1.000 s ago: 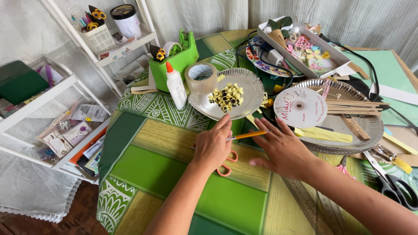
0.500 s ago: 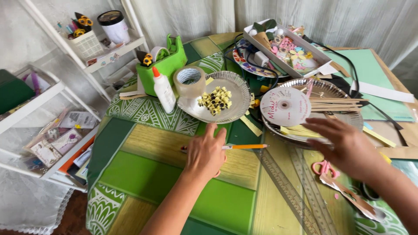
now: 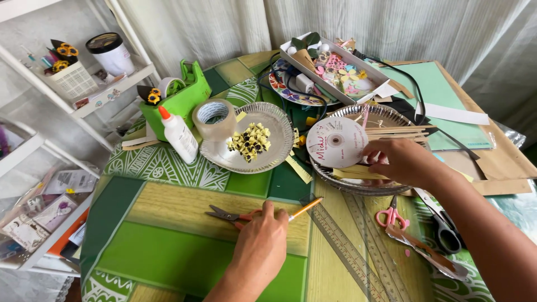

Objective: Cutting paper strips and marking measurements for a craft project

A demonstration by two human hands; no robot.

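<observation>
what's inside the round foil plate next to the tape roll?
The round foil plate holds a small heap of yellow-and-black paper bits near its middle. The clear tape roll overlaps its left rim, hiding whatever lies under it there.

Orange-handled scissors (image 3: 229, 215) lie flat on the green patterned worktop (image 3: 168, 251), their dark blades closed and pointing left, the handles hidden under the left hand (image 3: 260, 246). An orange pencil (image 3: 305, 208) lies slanted just beside them, its tip up and to the right, its lower end under the same hand's fingers. The right hand (image 3: 403, 162) rests on the strips of pale yellow paper (image 3: 352, 172) lying in a silver foil plate (image 3: 386, 114), next to a white ribbon spool (image 3: 337, 142).
</observation>
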